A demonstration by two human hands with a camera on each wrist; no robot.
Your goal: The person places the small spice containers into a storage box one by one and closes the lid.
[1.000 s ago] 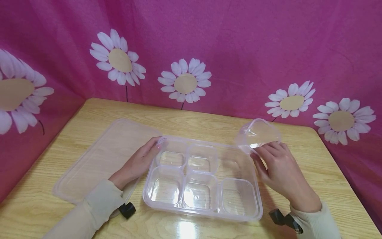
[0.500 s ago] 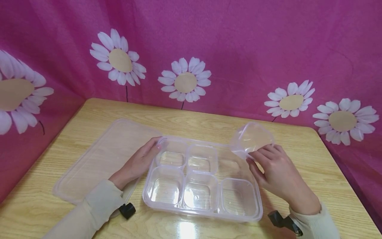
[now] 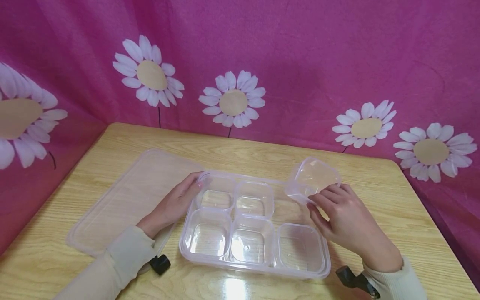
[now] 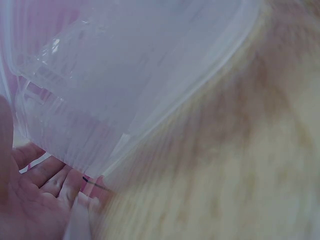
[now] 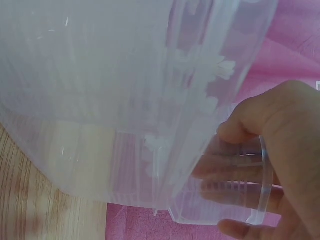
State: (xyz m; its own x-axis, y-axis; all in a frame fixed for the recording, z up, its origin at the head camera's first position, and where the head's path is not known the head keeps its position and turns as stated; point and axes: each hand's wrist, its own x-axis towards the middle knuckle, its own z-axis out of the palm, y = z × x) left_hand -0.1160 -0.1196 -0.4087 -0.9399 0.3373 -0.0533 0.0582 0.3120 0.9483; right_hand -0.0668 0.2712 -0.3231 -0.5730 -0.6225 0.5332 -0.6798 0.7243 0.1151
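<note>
A clear plastic box (image 3: 255, 268) stands on the table, with several small square clear cups (image 3: 208, 231) set inside it and one open slot (image 3: 288, 209) at its back right. My left hand (image 3: 174, 206) holds the box at its back left corner, thumb at the rim; in the left wrist view its fingers (image 4: 52, 175) reach along the outside of the corner. My right hand (image 3: 346, 221) pinches the rim of another clear cup (image 3: 316, 177), fingers inside and thumb outside. That cup is tilted over the box's back right corner. The right wrist view shows the fingers through the cup's wall (image 5: 210, 210).
A large clear flat lid (image 3: 127, 204) lies on the wooden table (image 3: 255, 152) left of the box, partly under my left arm. Behind the table hangs a pink cloth (image 3: 300, 62) with white daisies. Black wrist devices (image 3: 160, 264) sit at both sleeves.
My right hand has moved slightly left and toward me with the cup, which now tips lower toward the open slot. The left hand and the box have stayed in place.
</note>
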